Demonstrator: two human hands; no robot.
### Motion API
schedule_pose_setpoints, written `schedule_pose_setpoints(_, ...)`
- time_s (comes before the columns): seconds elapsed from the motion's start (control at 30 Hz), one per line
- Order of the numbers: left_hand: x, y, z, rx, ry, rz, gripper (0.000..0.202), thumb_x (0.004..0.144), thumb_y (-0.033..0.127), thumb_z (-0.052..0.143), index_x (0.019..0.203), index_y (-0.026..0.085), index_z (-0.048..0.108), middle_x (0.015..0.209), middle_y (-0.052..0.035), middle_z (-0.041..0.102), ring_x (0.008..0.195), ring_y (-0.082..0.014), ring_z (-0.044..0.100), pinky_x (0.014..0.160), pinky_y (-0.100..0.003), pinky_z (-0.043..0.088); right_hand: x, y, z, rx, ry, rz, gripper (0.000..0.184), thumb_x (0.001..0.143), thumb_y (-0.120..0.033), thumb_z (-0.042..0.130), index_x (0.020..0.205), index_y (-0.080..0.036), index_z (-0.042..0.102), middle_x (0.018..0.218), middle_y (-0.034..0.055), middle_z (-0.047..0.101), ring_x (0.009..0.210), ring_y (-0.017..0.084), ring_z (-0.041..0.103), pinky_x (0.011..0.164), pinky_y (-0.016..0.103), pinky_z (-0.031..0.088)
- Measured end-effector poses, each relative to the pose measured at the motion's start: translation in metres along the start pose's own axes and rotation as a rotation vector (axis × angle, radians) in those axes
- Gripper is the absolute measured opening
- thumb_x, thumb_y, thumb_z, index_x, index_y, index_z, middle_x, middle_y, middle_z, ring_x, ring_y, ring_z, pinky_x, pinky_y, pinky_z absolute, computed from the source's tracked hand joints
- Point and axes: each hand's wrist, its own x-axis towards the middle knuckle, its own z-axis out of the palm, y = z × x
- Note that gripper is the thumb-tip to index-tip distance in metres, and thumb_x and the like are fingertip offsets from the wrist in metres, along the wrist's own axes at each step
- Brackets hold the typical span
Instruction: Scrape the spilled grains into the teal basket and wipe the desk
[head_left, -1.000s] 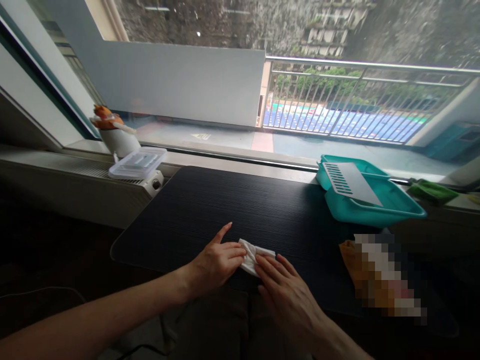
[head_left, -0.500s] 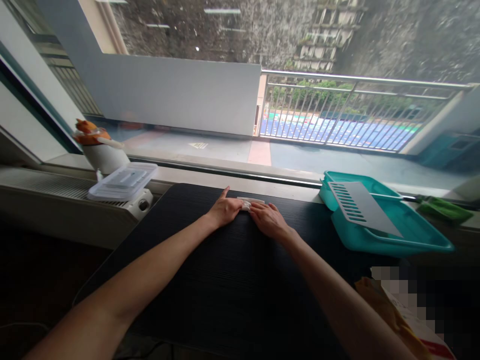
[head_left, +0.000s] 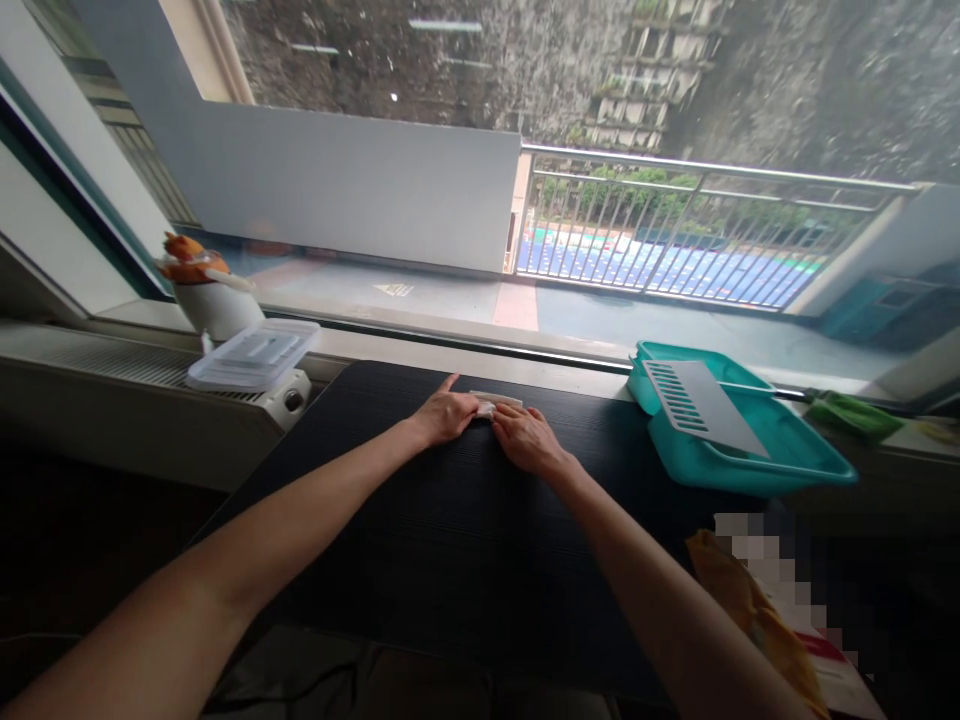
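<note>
Near the far edge of the black table (head_left: 420, 520) lies a small white folded cloth (head_left: 507, 400), low and narrow; whether it is fabric or paper is hard to make out. My left hand (head_left: 444, 414) grips its left end, fingers curled in and one digit pointing up and away. My right hand (head_left: 528, 438) is closed on the right part of the cloth, with its fingers close together and pressing down over it. The hands cover much of the cloth between them.
A teal two-part basin (head_left: 742, 420) with a grey slotted board (head_left: 705, 405) stands at the right. Beside it is a green cloth (head_left: 855, 415). To the left, a clear plastic lid (head_left: 255, 355) rests on the radiator (head_left: 112, 370), near a white pot (head_left: 217, 308). A window lies beyond.
Both hands stay on the cloth, with small finger shifts; the cloth's near part looks flatter. The view has turned slightly, so the basin appears further left.
</note>
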Motion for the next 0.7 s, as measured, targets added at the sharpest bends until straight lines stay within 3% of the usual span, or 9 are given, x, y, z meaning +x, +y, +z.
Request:
schedule_pose_setpoints(0.13,-0.050,0.034,-0.015,-0.017,0.021,0.064,0.023,0.092,0.015,0.041,0.095,0.019,0.064,0.097,-0.0027,0.072,0.095,-0.0158,0.066,0.114,-0.051,0.018,-0.051,-0.029,0.008,0.021,-0.003,-0.028,0.035,0.095,-0.027,0.037,0.126,-0.024,0.054,0.141,0.0062,0.049,0.130,0.020,0.042,0.109,0.047,0.024)
schedule_pose_setpoints(0.3,-0.118,0.085,-0.034,-0.027,0.022,0.118,0.024,0.091,0.012,0.040,0.093,0.016,0.063,0.102,-0.0048,0.072,0.101,-0.0164,0.065,0.117,-0.048,0.012,-0.124,-0.075,0.018,0.072,0.041,-0.094,0.037,0.094,-0.024,0.041,0.129,-0.021,0.052,0.139,0.0074,0.051,0.130,0.022,0.043,0.109,0.048,0.026)
schedule_pose_setpoints(0.47,-0.180,0.133,-0.047,-0.046,0.078,0.134,0.025,0.091,0.011,0.040,0.103,0.016,0.061,0.109,-0.0058,0.070,0.107,-0.0175,0.062,0.117,-0.047,0.012,-0.186,-0.108,0.027,0.076,0.051,-0.177,0.039,0.092,-0.025,0.045,0.130,-0.020,0.052,0.138,0.0075,0.053,0.126,0.024,0.048,0.107,0.048,0.033)
schedule_pose_setpoints(0.57,-0.190,0.138,-0.050,-0.079,0.090,0.134,0.025,0.092,0.011,0.041,0.105,0.017,0.061,0.108,-0.0043,0.070,0.106,-0.0163,0.062,0.118,-0.047,0.010,-0.193,-0.111,0.026,0.087,0.047,-0.216,0.039,0.092,-0.024,0.045,0.131,-0.022,0.052,0.137,0.0057,0.053,0.126,0.023,0.049,0.108,0.048,0.031)
schedule_pose_setpoints(0.7,-0.171,0.113,-0.047,-0.072,0.105,0.124,0.024,0.093,0.012,0.041,0.102,0.018,0.062,0.104,-0.0021,0.072,0.103,-0.0138,0.064,0.118,-0.045,0.011,-0.158,-0.100,0.018,0.115,-0.006,-0.223,0.037,0.093,-0.022,0.042,0.128,-0.025,0.053,0.137,0.0043,0.054,0.128,0.021,0.046,0.111,0.051,0.026)
